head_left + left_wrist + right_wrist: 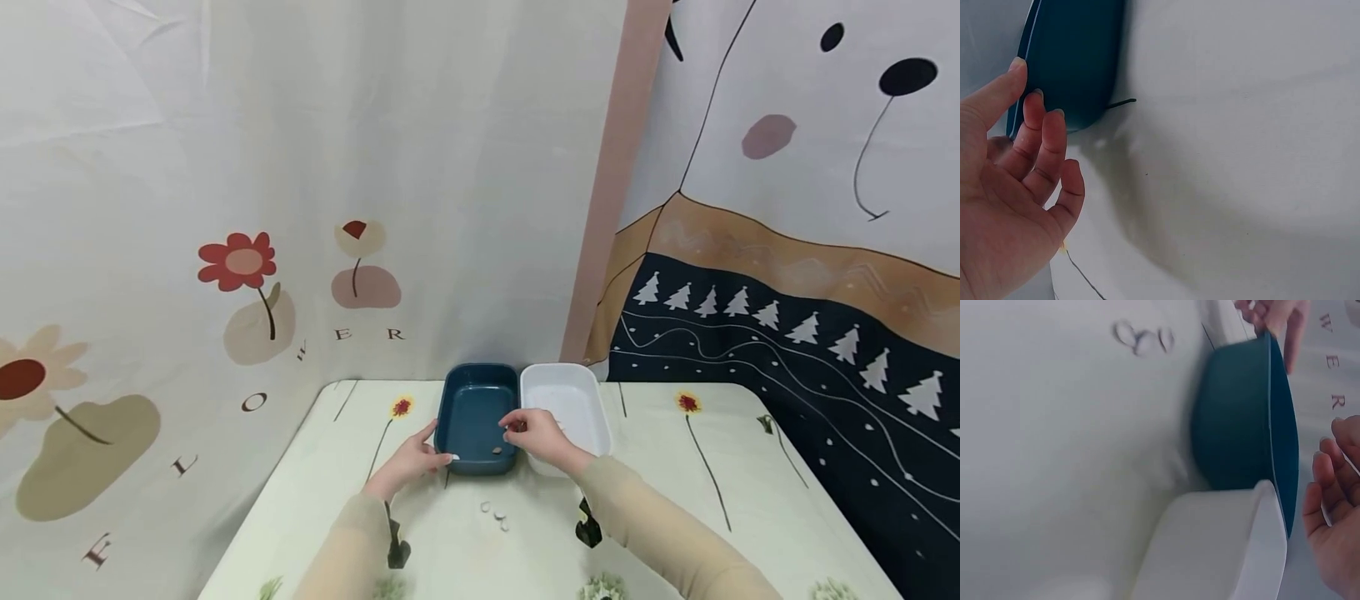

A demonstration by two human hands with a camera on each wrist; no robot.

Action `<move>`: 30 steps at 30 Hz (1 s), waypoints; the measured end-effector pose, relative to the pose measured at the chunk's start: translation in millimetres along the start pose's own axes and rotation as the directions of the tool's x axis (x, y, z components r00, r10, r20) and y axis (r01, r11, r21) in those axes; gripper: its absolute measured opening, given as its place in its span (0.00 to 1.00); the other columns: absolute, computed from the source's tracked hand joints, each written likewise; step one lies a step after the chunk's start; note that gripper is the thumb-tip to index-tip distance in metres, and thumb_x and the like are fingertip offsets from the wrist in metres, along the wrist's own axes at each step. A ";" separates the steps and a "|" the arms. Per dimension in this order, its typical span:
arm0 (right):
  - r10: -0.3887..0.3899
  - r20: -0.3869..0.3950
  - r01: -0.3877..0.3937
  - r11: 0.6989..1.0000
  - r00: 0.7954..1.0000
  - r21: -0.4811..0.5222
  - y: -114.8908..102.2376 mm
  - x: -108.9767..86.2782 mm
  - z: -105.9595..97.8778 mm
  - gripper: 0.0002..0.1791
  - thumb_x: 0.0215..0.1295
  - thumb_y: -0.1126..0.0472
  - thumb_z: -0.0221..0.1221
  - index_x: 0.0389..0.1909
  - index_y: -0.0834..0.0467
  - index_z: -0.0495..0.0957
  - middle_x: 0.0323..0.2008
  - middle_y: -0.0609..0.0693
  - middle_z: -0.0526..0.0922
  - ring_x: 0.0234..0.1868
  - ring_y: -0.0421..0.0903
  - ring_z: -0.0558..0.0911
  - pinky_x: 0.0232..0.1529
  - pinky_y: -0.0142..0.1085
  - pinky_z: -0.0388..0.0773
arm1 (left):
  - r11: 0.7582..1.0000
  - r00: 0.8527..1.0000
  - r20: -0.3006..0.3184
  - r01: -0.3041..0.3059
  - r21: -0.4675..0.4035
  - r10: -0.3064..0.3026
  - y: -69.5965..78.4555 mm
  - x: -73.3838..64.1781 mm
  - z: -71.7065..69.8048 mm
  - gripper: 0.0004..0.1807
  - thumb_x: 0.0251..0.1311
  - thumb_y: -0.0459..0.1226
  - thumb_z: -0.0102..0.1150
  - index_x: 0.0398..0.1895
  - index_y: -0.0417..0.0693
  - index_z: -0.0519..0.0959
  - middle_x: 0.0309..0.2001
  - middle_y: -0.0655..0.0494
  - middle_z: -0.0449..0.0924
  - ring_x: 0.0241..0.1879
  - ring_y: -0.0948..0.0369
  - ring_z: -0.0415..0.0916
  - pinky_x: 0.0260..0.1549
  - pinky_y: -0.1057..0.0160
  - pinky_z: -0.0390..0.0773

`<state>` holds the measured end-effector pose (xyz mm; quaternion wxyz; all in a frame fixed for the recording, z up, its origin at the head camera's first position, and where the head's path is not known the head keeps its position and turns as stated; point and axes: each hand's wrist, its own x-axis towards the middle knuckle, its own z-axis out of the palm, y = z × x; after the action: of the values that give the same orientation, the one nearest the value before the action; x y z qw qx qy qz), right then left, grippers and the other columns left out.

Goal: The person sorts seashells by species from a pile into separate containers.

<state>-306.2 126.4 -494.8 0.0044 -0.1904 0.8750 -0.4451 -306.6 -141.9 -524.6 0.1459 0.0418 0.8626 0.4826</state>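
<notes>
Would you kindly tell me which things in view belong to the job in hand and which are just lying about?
Likely part of the job:
Blue dish, its rim held by the left hand
Brown piece inside it, near the right hand
White dish alongside

Likely just lying about:
Small curls in front of the dishes, untouched; perhaps only printed, I cannot tell

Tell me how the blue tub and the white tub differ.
Colour: the blue tub is a dark teal-blue, the white tub plain white. Place: the blue tub stands on the person's left, the white tub on the right. Hold: the left hand grips the blue tub's edge, while the right hand lies across the view of the white tub without gripping it. Both are open-topped, round-cornered and upright, side by side.
</notes>
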 end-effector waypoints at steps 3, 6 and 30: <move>-0.030 0.011 0.029 1.000 1.000 0.008 -2.7 -8.1 4.0 0.07 0.60 0.68 0.62 0.40 0.61 0.84 0.30 0.46 0.80 0.30 0.41 0.73 0.32 0.32 0.72 | 1.000 1.000 -0.008 0.011 0.000 -0.011 0.5 0.3 -2.5 0.48 0.57 0.40 0.68 0.76 0.44 0.51 0.24 0.51 0.75 0.29 0.53 0.74 0.29 0.62 0.69; -0.065 0.030 0.065 0.998 0.997 0.010 -2.9 -17.9 9.1 0.07 0.58 0.69 0.63 0.38 0.63 0.84 0.30 0.48 0.82 0.29 0.39 0.73 0.31 0.31 0.71 | 1.000 1.000 -0.005 0.014 0.006 -0.014 0.6 0.7 -3.2 0.48 0.57 0.41 0.69 0.76 0.44 0.51 0.24 0.52 0.74 0.28 0.53 0.74 0.29 0.61 0.69; 0.124 0.048 -0.128 0.988 0.991 0.081 25.0 -91.7 71.3 0.09 0.46 0.63 0.72 0.28 0.57 0.81 0.22 0.40 0.75 0.25 0.36 0.72 0.29 0.32 0.71 | 1.000 1.000 -0.004 0.010 -0.003 -0.010 -0.6 1.2 -1.1 0.49 0.56 0.41 0.69 0.76 0.43 0.51 0.24 0.51 0.74 0.25 0.56 0.72 0.28 0.62 0.69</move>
<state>-216.8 115.2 -572.2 0.0593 -0.1440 0.8654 -0.4763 -308.0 -142.9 -524.8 0.1468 0.0363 0.8623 0.4834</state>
